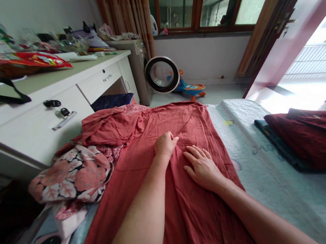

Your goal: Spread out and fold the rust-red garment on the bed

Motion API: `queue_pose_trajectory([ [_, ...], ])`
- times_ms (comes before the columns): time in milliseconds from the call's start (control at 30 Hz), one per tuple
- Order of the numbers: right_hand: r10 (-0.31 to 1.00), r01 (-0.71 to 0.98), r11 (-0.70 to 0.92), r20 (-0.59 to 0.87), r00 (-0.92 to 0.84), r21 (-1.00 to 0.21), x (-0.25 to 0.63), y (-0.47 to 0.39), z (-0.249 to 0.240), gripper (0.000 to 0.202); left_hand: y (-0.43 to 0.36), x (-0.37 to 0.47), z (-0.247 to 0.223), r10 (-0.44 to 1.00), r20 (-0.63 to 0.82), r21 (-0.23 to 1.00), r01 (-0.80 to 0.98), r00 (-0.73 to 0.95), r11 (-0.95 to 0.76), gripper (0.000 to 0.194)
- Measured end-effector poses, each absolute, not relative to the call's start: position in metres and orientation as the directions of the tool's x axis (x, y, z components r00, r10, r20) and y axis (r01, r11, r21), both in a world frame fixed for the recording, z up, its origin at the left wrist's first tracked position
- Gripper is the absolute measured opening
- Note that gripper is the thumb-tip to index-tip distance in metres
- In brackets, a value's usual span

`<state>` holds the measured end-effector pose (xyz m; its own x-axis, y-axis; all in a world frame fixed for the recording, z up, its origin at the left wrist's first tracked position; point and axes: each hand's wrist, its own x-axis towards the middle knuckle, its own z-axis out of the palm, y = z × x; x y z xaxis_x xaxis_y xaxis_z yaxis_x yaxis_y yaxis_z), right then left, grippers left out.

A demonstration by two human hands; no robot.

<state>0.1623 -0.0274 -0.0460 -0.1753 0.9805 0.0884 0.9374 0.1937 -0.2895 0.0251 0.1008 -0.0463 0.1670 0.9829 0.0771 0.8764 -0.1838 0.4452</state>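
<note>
A brick-red garment (pixel 158 189) lies spread over the bed in front of me, with some creases and a button low on its right part. On its upper middle my left hand (pixel 165 144) is closed, thumb against curled fingers, pinching the cloth. Just to the right, my right hand (pixel 202 166) rests flat on the same cloth, fingers stretched out. At the upper left the garment is bunched up, next to a crumpled floral cloth (pixel 74 174) in pink, black and cream.
Folded dark red clothes (pixel 315 138) lie on the pale blue bedcover (pixel 261 188) at the right. A white desk (pixel 46 133) with drawers and clutter stands at the left. Beyond the bed are a washing machine with its round door (pixel 163 75) open and a blue ride-on toy (pixel 191 88).
</note>
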Motion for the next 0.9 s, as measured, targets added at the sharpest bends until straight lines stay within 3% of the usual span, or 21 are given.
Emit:
queue_pose_trajectory([
  [100,0.980,0.937,0.197,0.093,-0.177,-0.287,0.162,-0.028,-0.045,0.048,0.097,0.025,-0.044,0.986,0.067,0.396,0.902,0.156,-0.169,0.023],
  [200,0.980,0.939,0.194,0.091,-0.175,-0.283,0.162,-0.028,-0.044,0.048,0.094,0.027,-0.041,0.968,0.192,0.335,0.916,0.163,-0.221,0.018],
  [300,0.981,0.940,0.194,0.084,-0.177,-0.281,0.161,-0.028,-0.044,0.049,0.094,0.033,-0.041,0.894,0.360,0.348,0.851,0.266,-0.393,0.013],
  [367,0.981,0.940,0.192,0.084,-0.176,-0.283,0.161,-0.029,-0.044,0.049,0.095,0.038,-0.045,0.839,0.405,0.417,0.743,0.363,-0.523,0.021],
  [433,0.981,0.939,0.190,0.086,-0.172,-0.288,0.161,-0.029,-0.044,0.049,0.098,0.043,-0.052,0.815,0.364,0.521,0.627,0.450,-0.579,0.028],
  [567,0.981,0.932,0.191,0.096,-0.169,-0.309,0.162,-0.029,-0.043,0.048,0.103,0.047,-0.068,0.806,0.217,0.660,0.526,0.551,-0.537,0.033],
  [900,0.941,0.895,0.293,0.266,-0.209,-0.337,0.164,-0.031,-0.043,0.023,0.107,0.045,-0.083,0.788,0.259,0.603,0.544,0.558,-0.583,0.032],
])
